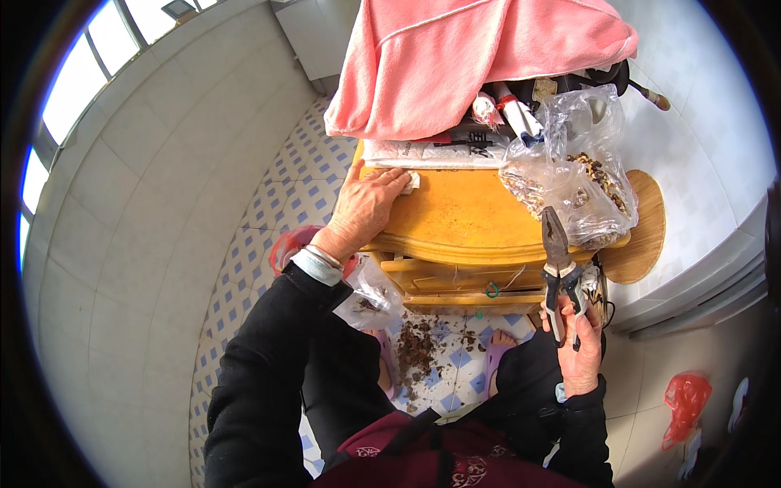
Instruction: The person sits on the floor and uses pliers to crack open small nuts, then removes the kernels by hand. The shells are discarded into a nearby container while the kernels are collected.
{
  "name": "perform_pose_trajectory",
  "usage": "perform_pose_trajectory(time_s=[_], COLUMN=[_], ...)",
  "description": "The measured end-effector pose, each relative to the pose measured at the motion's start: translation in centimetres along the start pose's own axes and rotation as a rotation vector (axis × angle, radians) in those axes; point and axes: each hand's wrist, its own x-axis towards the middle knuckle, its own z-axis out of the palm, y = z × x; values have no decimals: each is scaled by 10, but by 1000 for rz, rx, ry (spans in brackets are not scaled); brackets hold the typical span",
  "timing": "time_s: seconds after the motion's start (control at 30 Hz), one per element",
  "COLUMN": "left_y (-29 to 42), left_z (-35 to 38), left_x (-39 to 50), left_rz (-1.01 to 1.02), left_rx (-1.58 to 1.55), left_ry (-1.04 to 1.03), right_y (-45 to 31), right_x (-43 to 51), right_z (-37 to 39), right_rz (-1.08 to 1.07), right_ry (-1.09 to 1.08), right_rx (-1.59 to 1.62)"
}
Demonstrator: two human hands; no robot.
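My left hand [366, 204] lies palm down on the left part of a yellow wooden cabinet top [454, 213]. Under its fingertips is a crumpled white tissue [413, 183], mostly covered by the hand. In front of the cabinet's right side, my right hand [583, 357] holds a pair of combination pliers [556, 244] with black-and-white handles. The plier jaws point away from me and look closed. Just beyond them, clear plastic bags [601, 189] of what look like nut pieces rest on the right of the top.
A pink fleece cloth [439, 73] covers things at the back, behind a white printed packet [433, 154]. Brown shell fragments [416, 351] litter the tiled floor between my feet. A red bag-lined bin [293, 244] and a clear bag [369, 299] stand left; a red plastic bag [686, 402] lies right.
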Motion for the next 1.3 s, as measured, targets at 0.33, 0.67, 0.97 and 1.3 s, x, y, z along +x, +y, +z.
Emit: perform_pose_trajectory(time_s=[0.33, 0.67, 0.97, 1.3], left_y=[-42, 76, -9, -23], left_z=[-30, 4, 14, -11], left_x=[-14, 49, 7, -39], left_rz=[-147, 164, -39, -284], left_rx=[-80, -418, -296, -171], left_ry=[255, -56, 60, 253], right_y=[2, 7, 7, 4], right_x=[0, 5, 4, 4], right_z=[1, 5, -4, 1], right_rz=[7, 56, 31, -37], right_ry=[0, 5, -23, -33], right_rx=[9, -33, -29, 15])
